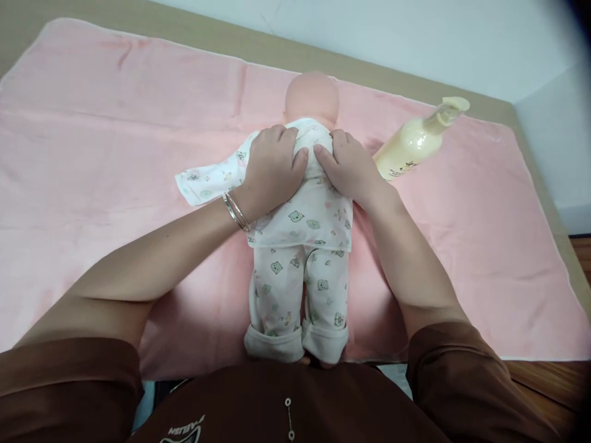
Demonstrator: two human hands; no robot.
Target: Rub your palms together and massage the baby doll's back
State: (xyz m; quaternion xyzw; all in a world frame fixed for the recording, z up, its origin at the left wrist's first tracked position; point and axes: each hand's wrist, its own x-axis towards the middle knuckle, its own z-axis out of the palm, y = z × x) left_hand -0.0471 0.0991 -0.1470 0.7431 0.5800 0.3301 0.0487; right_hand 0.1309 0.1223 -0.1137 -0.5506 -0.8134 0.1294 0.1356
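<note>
A baby doll (pixel 305 227) in a white printed two-piece suit lies on a pink blanket (pixel 92 135), its bald head (pixel 312 98) pointing away from me and its feet towards me. My left hand (pixel 270 169) lies on the doll's upper back at its left shoulder, fingers curled over the shoulder, thumb pointing inward. My right hand (pixel 351 169) rests the same way on the right shoulder. The two thumbs nearly meet at the middle of the doll's back. One doll sleeve (pixel 203 181) sticks out to the left. Silver bangles (pixel 236 212) ring my left wrist.
A cream pump bottle (pixel 415 141) lies on its side on the blanket just right of my right hand. The blanket covers a tan-edged table (pixel 194 27) against a white wall. Wooden floor shows at the lower right.
</note>
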